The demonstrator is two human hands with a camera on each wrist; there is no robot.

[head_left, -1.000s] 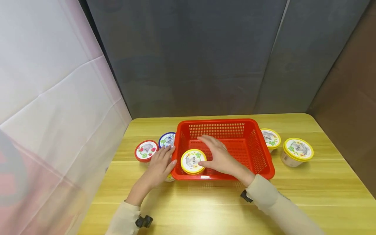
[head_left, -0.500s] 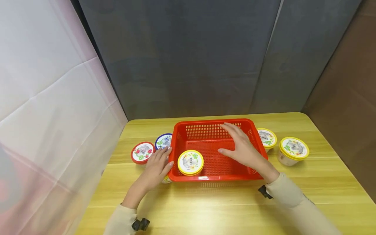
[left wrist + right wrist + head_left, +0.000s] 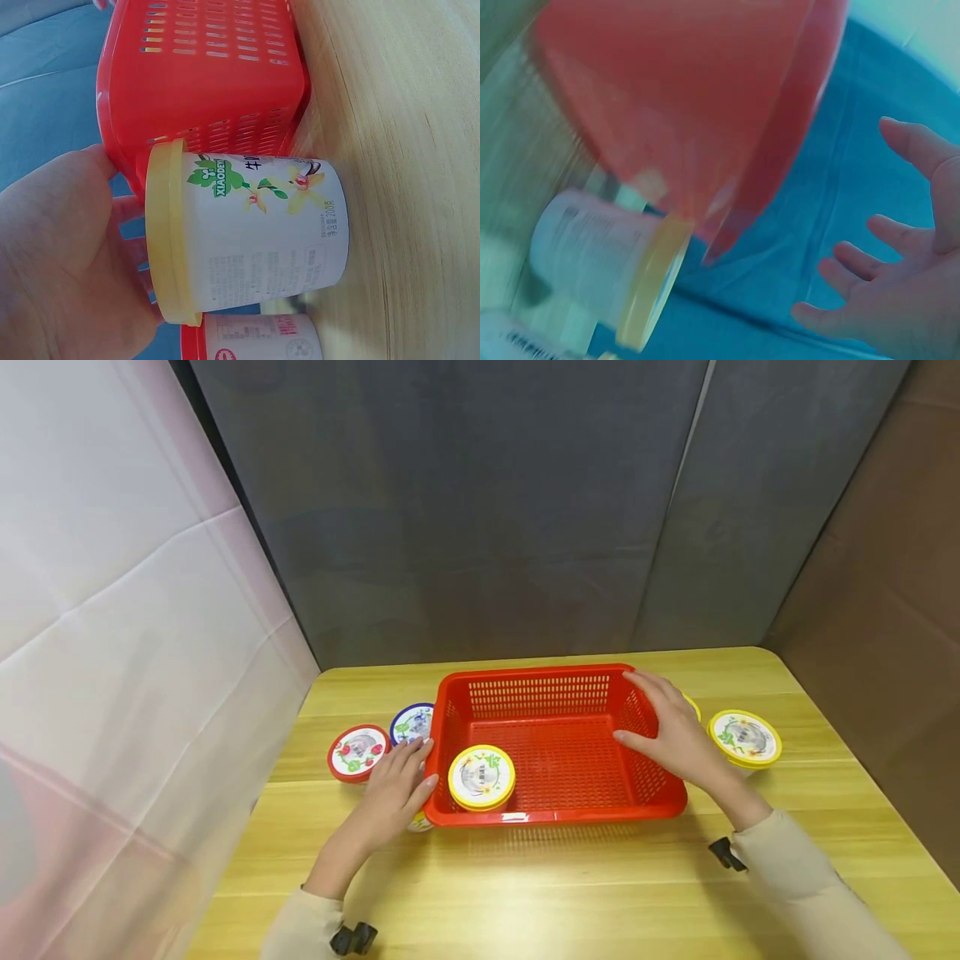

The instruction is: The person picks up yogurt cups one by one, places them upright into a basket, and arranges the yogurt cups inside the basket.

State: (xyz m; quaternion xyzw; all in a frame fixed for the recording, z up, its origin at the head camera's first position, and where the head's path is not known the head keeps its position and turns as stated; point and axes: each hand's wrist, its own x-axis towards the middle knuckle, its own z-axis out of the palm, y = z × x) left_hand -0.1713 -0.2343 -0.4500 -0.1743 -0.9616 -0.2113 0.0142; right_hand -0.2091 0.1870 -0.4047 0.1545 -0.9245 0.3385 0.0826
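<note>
While the right hand, fingers apart, hovers over the right end of the basket, the left hand lies at its left rim, fingers extended. The basket is red plastic with slotted walls. In its near left corner stands a tub, its white lid yellow-edged with green leaves. Outside, by the left hand, a white tub bears yellow flowers.
</note>
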